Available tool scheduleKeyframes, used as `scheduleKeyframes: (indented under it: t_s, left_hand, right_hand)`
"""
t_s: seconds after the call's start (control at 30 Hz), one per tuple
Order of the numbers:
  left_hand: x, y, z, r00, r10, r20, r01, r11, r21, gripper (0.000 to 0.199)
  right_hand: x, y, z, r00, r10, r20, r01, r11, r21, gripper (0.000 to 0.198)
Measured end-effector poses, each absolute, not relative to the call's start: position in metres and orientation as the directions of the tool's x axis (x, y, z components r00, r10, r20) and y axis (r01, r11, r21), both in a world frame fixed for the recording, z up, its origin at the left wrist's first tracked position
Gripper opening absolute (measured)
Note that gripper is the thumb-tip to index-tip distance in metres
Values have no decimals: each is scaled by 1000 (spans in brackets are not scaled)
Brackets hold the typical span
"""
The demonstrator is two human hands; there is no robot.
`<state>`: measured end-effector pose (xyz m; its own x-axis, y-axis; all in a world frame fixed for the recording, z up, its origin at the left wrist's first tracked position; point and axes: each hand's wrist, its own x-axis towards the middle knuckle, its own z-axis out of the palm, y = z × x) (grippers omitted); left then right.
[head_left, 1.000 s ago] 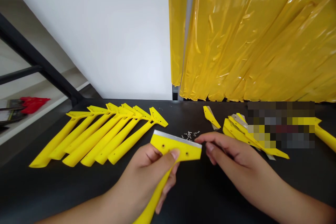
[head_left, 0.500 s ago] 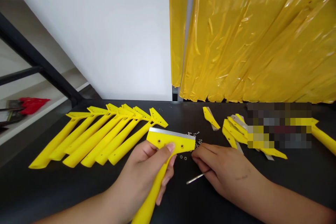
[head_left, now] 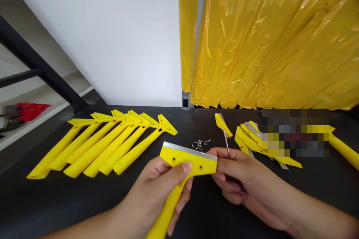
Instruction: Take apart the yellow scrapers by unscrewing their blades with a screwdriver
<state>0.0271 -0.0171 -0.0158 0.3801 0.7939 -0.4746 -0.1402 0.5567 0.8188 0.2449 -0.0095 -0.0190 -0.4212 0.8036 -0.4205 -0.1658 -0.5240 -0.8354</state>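
Observation:
My left hand (head_left: 161, 185) is wrapped round the neck of a yellow scraper (head_left: 208, 164), thumb pressed on the face of its head. Two small holes show in that head, and a metal blade strip (head_left: 186, 149) runs along its far edge. My right hand (head_left: 238, 173) is at the head's right end, its fingertips partly hidden behind it. A thin metal rod (head_left: 226, 142) is held in this hand and sticks up past the fingers; its other end is hidden. Several small screws and nuts (head_left: 199, 144) lie on the black table just beyond the scraper.
Several yellow scraper handles (head_left: 106, 145) lie in a slanting row at left. Yellow plates with grey blades (head_left: 246, 134) are heaped at right, near a single plate (head_left: 221, 122). Another yellow handle (head_left: 344, 147) lies far right, beside a pixelated patch. Yellow plastic sheeting (head_left: 266, 44) hangs behind.
My right hand has come from the loose hardware to behind the scraper head's right end. The rod now points up instead of down-left. The scraper has shifted slightly right and nearer.

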Motion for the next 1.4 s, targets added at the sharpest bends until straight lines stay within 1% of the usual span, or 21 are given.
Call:
scheduleKeyframes:
  t_s: [0.13,0.33,0.43,0.67,0.87,1.3,1.4]
  left_hand:
    - [29,-17,-16,360,805,-471,-139,546,826,44]
    - [29,-15,-15,341,834,-434,-102,492,865,43]
    - [30,-14,-14,329,846,-420,-95,472,877,44]
    - [31,-14,-15,352,827,-439,-94,498,862,45]
    - [29,-15,-15,375,828,-416,-115,487,866,44]
    - [29,-14,-16,344,830,-439,-134,506,852,42]
    - [29,-12,-18,352,825,-441,-132,510,850,42]
  right_hand:
    - [248,-10,-18,-457,779,-429,-256,-577,-776,30]
    - [250,-11,-18,-501,776,-383,-314,-576,-755,33]
    - [250,-11,-20,-517,773,-367,-324,-574,-752,31]
    - [251,-11,-24,-542,759,-361,-342,-591,-731,28]
    - [252,-11,-27,-565,753,-338,-359,-593,-721,27]
    - [254,-11,-30,-594,730,-337,-369,-620,-692,26]
    - [253,-10,-30,-603,724,-335,-371,-626,-686,28]
